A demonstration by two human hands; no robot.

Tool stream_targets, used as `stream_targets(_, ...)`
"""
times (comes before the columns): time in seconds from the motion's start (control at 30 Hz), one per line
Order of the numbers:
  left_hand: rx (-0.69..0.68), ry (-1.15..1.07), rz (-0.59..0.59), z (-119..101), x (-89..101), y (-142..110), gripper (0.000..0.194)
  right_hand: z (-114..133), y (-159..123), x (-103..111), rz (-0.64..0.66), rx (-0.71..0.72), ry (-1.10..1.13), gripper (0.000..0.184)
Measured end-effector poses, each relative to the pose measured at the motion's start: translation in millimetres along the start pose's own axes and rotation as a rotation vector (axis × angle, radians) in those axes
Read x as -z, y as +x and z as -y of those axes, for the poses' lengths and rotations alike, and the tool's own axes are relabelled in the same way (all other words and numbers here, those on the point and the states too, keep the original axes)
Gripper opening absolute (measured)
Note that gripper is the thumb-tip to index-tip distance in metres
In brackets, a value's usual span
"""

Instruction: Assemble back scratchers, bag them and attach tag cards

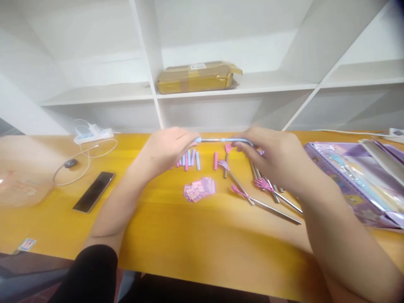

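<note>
A back scratcher [211, 140] with a metal rod and light blue ends is held level above the table. My left hand [172, 147] pinches its left blue end, and my right hand [273, 153] grips the blue end on the right; my fingers partly cover both ends. Below my right hand lie several pink and purple hand-shaped back scratchers [241, 191] with metal rods, some partly hidden. Short pink, blue and purple tubes [193, 158] lie in a row near my left hand, with one pink tube [215, 160] apart. A pile of small pink cards [199, 189] sits in front.
To the left are a phone [94, 192], a power strip [94, 134] with a white cable, and a clear plastic bag [23, 189]. At right stands an open purple box [353, 198] holding wrapped items. A taped carton [195, 78] rests on the white shelf [268, 86].
</note>
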State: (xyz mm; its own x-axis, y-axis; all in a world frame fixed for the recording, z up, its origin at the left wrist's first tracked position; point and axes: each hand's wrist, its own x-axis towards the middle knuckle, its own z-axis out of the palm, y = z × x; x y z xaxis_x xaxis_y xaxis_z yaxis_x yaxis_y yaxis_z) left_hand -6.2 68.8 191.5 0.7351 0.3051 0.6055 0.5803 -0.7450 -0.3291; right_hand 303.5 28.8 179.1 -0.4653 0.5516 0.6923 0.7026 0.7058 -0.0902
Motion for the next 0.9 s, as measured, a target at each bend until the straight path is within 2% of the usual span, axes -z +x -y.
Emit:
stream_targets(0.2,0.015,-0.034,0.066,-4.8,1.2,-0.1,0.028,-5.7,3.8,-20.9,-0.099,0.142,-0.104,0.017)
stream_targets(0.5,-0.03,0.001,-0.077,-11.9,-8.9,1.4,0.023,-8.2,4.7,-33.3,-0.28,0.341,-0.343,0.02)
stream_targets(0.67,-0.014,0.114,-0.125,-20.2,-11.9,2.1,0.019,-4.8,4.8,-37.6,-0.307,0.321,-0.353,0.006)
stream_targets(0.73,0.033,0.171,-0.135,-26.7,-14.2,4.7,0.021,-5.6,4.9,-40.1,-0.311,0.282,-0.368,0.013)
stream_targets(0.83,0.062,0.215,-0.175,-18.4,-15.4,5.9,0.022,-26.3,3.4,-34.4,-0.317,0.258,-0.441,0.019)
stream_targets(0.9,0.075,0.207,-0.232,10.1,-10.5,0.0,0.02,-60.7,-2.1,-19.3,-0.351,0.252,-0.451,0.015)
